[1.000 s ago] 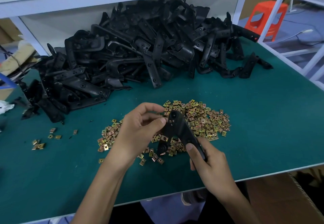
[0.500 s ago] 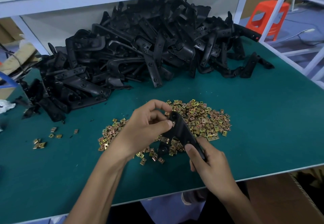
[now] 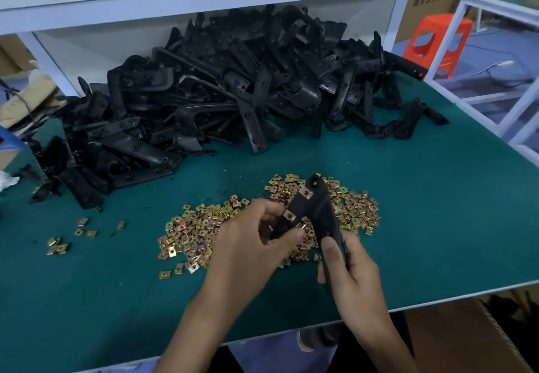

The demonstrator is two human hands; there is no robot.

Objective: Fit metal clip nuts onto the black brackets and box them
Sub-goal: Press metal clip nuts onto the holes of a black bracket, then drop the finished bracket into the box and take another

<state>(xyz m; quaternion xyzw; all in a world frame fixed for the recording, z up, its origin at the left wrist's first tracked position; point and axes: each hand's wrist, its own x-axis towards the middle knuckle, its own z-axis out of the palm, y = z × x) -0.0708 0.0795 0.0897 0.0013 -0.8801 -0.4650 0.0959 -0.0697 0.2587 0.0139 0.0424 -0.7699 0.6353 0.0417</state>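
— What is the held piece like?
— A black bracket point(image 3: 318, 212), matte and forked into two flat arms, with a round hole at its top end. Two fitted nuts point(image 3: 306, 192), small, square and brassy, sit along its left edge. It is held just above the heap of clip nuts point(image 3: 204, 227), shiny little squares spread on the green tabletop point(image 3: 423, 212).
— And the hands?
— The right hand point(image 3: 353, 279) grips the longer arm with its thumb flat on top. The left hand point(image 3: 248, 253) pinches the end of the shorter arm between thumb and forefinger.
— What is behind the heap?
— A tangled pile of brackets point(image 3: 233, 89). Left of the heap lie a few stray nuts point(image 3: 58, 245).
— What has changed since half a second ago?
— The left hand was pinching the bracket's top end. It has dropped to the shorter arm, baring the top hole and the fitted nuts.
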